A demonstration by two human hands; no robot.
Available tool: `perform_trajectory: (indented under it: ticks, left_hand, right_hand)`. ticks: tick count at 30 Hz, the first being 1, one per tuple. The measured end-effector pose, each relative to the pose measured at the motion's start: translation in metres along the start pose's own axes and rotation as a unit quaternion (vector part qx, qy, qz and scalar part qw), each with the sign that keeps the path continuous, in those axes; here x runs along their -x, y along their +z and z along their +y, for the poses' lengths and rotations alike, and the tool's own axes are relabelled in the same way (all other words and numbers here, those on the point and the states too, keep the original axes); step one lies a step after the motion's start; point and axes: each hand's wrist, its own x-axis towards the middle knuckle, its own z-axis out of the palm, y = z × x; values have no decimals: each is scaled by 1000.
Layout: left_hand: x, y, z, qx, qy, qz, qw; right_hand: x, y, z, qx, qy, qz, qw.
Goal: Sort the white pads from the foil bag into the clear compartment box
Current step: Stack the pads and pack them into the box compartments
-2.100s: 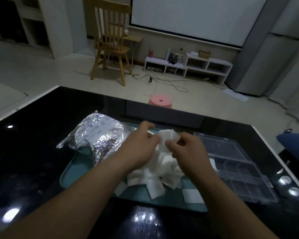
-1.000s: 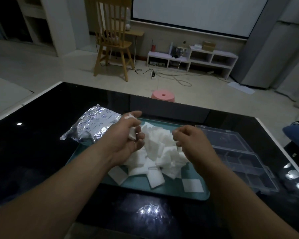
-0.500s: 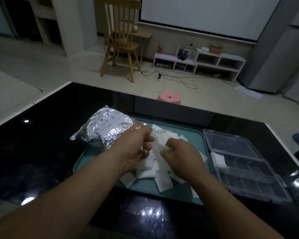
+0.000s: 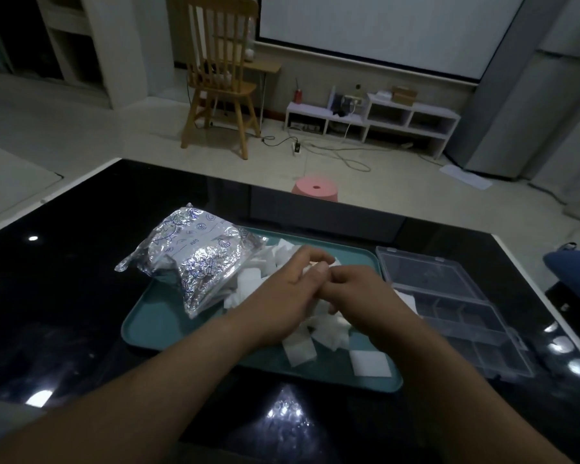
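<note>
Left hand (image 4: 282, 296), right hand (image 4: 362, 293) atop pads (image 4: 298, 353)

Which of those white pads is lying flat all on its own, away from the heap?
The square pad at the teal tray's near right corner; the rest overlap in the heap.

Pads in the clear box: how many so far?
1 that I can see: a white pad in the clear box's far-left compartment, beside the right hand. The arm may hide more.

Both forearms bare up to frame edge; L hand (image 4: 283, 294) & R hand (image 4: 360, 296) bare too.
</note>
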Motion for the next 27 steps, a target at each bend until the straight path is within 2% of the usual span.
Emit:
perform_trajectory:
  ticks: [6,9,12,15,18,20,22,25,27]
  left_hand:
    - [2,0,2,88,-49,-28,995]
    - [-3,-2,4,206,-90,27,974]
    - [-8,-8,1,306,-114,75,942]
    - [-10,-12,2,361,-106,104,921]
    - [-9,-9,4,379,-72,78,919]
    - [-7,-5,5,362,-53,49,929]
    - [-7,-3,4,355,-53,57,932]
    - [-7,-5,2,372,-78,96,920]
    - [-8,-8,2,390,-95,93,911]
  right_hand:
    - [1,-2,1,-195,47,-56,978]
    - [1,-9,1,-229,46,-52,971]
    - [0,-16,2,-244,50,-4,969]
    - [1,-13,0,-359,88,48,928]
    - [5,6,-4,-458,97,28,883]
    - [7,20,-5,-467,88,2,880]
    - [8,29,-6,-467,87,0,880]
    - [8,33,-5,-444,97,7,891]
    - [9,34,-5,-433,99,5,896]
